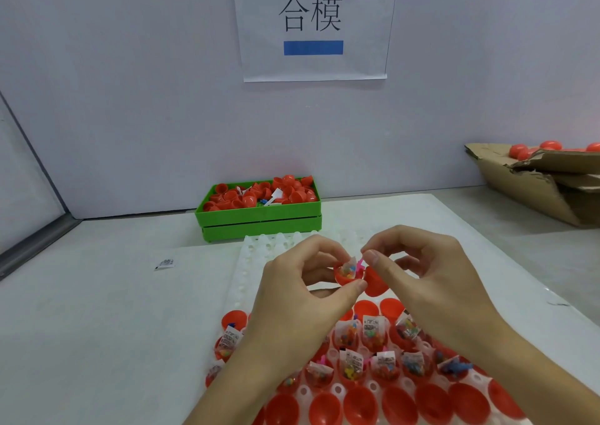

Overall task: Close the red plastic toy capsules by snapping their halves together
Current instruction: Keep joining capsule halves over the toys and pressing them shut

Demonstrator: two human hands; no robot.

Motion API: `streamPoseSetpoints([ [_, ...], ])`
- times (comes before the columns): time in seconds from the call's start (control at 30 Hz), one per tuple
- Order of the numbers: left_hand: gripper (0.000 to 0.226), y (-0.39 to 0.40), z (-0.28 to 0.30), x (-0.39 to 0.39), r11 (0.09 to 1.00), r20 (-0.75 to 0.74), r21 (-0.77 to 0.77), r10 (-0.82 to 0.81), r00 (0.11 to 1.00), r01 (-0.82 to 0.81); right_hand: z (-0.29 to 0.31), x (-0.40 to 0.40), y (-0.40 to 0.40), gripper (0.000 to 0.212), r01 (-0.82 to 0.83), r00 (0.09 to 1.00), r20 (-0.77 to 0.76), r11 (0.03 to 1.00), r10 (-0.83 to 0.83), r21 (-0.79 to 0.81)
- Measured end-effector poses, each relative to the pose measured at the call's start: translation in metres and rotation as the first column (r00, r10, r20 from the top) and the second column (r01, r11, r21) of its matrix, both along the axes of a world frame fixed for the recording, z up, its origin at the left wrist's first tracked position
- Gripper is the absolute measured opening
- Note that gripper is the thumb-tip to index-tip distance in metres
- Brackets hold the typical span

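My left hand (292, 298) pinches a red capsule half (344, 277) filled with a small toy packet, held above the white tray (246, 275). A pink toy piece (359, 266) sticks out of the half. My right hand (431, 282) holds the other red capsule half (375, 284) just right of it, thumb and forefinger at the pink piece. The two halves touch at one edge and stand apart. Below my hands, several open red halves (373, 333) with toy packets sit in the tray; several plain red halves (357, 405) fill its near row.
A green crate (259, 222) with several loose red halves stands at the back by the wall. A torn cardboard box (535, 181) holding red capsules lies at the far right. A small packet (165, 263) lies on the white mat at left.
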State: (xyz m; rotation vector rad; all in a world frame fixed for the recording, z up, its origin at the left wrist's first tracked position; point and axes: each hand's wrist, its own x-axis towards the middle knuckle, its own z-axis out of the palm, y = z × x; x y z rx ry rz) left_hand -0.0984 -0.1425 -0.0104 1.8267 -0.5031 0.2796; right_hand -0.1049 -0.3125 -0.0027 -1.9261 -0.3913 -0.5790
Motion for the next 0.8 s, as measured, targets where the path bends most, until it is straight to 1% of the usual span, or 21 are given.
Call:
streamPoseSetpoints([
  [0.1,0.031,0.0,0.0,0.0,1.0,-0.028,-0.026,-0.013,1.0,0.012,0.0,0.0,-0.001,0.015,-0.014,1.0,-0.008,1.0,0.014,0.012],
  [0.2,0.032,0.001,0.0,0.001,0.998,-0.044,-0.066,-0.017,0.999,0.014,0.001,0.003,-0.007,0.025,0.021,1.0,-0.009,1.0,-0.021,-0.006],
  [0.23,0.032,0.002,0.001,0.001,0.996,-0.049,-0.083,-0.017,0.999,0.013,0.002,0.003,-0.009,0.024,0.019,0.999,-0.025,1.0,-0.019,0.002],
  [0.3,0.032,0.003,0.002,0.002,0.993,-0.059,-0.12,-0.019,0.998,0.012,0.004,0.005,-0.015,0.02,-0.026,0.995,-0.095,1.0,0.027,0.017],
  [0.4,0.032,0.005,0.003,0.003,0.986,-0.069,-0.165,-0.012,0.998,0.001,0.007,0.005,-0.023,0.034,-0.142,0.964,-0.231,0.989,0.131,-0.03],
  [0.43,0.032,0.005,0.003,0.004,0.985,-0.071,-0.173,-0.009,0.997,-0.003,0.008,0.004,-0.023,0.036,-0.19,0.945,-0.275,0.981,0.175,-0.029],
  [0.5,0.032,0.005,0.003,0.004,0.984,-0.076,-0.179,-0.008,0.997,-0.006,0.01,0.004,-0.023,0.037,-0.248,0.914,-0.326,0.969,0.242,0.024],
  [0.57,0.032,0.005,0.002,0.004,0.984,-0.081,-0.178,-0.014,0.997,-0.001,0.01,0.005,-0.023,0.036,-0.232,0.918,-0.319,0.971,0.235,0.049],
  [0.67,0.032,0.005,0.001,0.005,0.988,-0.085,-0.156,-0.012,0.996,-0.001,0.009,0.007,-0.022,0.031,-0.177,0.94,-0.29,0.984,0.178,0.031],
  [0.8,0.037,0.004,0.0,0.004,0.993,-0.083,-0.115,-0.006,0.997,-0.004,0.008,0.007,-0.02,0.032,-0.192,0.942,-0.267,0.979,0.203,0.069],
])
